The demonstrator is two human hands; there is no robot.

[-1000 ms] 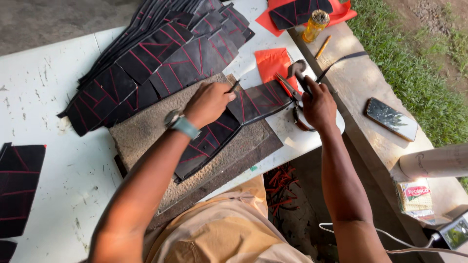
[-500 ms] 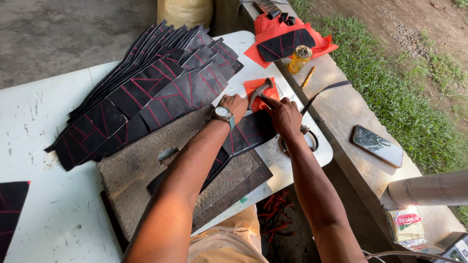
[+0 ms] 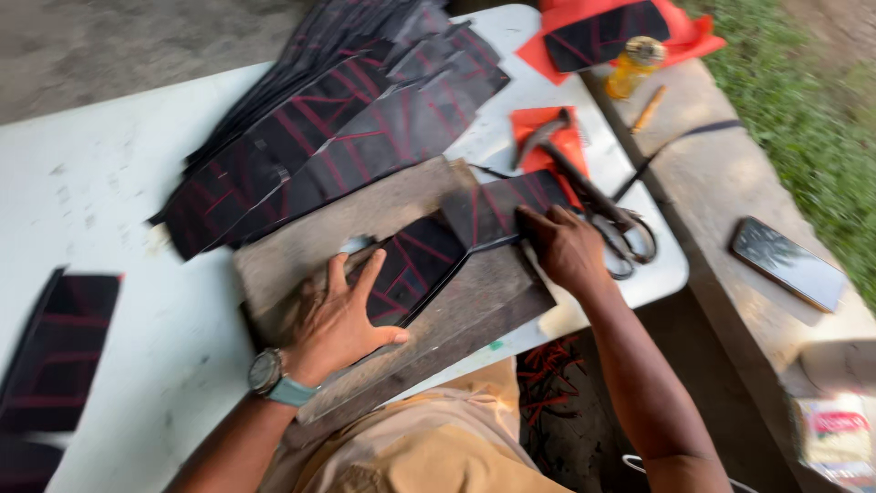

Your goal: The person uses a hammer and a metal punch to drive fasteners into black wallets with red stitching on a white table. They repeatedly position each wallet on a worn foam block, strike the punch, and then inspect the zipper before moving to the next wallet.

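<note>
white table filled most of the view, with a long fanned stack of black pieces marked in red lying across its far side. nearer sat a worn grey board, and on it a black strip with red lines stretched from left to right. left hand, fingers spread wide, pressed flat on the strip's near left end. right hand lay palm down, fingers loosely together, on the strip's right end, gripping nothing. big shears rested just right of that hand, over an orange sheet. a dark phone lay far right on the concrete ledge.
</note>
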